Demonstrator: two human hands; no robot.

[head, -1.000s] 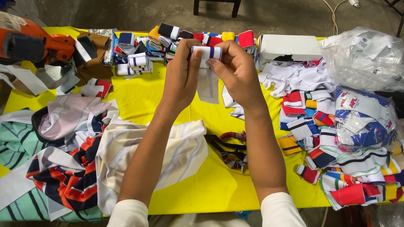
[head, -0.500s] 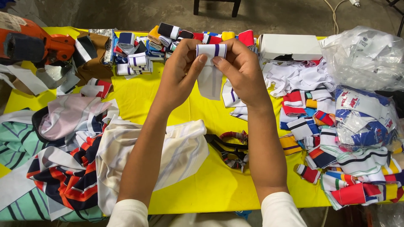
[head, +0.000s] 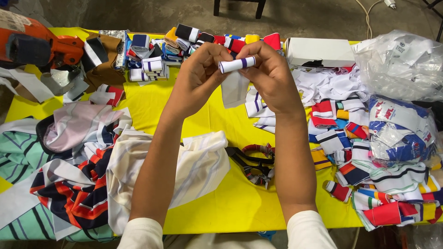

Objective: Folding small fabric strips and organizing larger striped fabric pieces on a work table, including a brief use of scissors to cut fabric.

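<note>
- The left hand (head: 199, 69) and the right hand (head: 272, 74) are up over the yellow table (head: 203, 212), close together.
- Both hands pinch a little rolled strip (head: 236, 64) of white cloth with a purple stripe. The left fingers grip its left end, the right fingers wrap its right end.
- A loose white tail of cloth (head: 234, 88) hangs down under the roll (just above the table).
- At the far edge sits a white box (head: 318, 51), long and flat.
- Right of it is a clear plastic bag (head: 401, 64) with white paper labels inside.
- Below that lies another bag (head: 399, 133), blue and white with red.
- Black scissors (head: 251, 161) with red-wrapped handles lie between the arms.
- A row of small cloth rolls (head: 184, 39) lines the far side.
</note>
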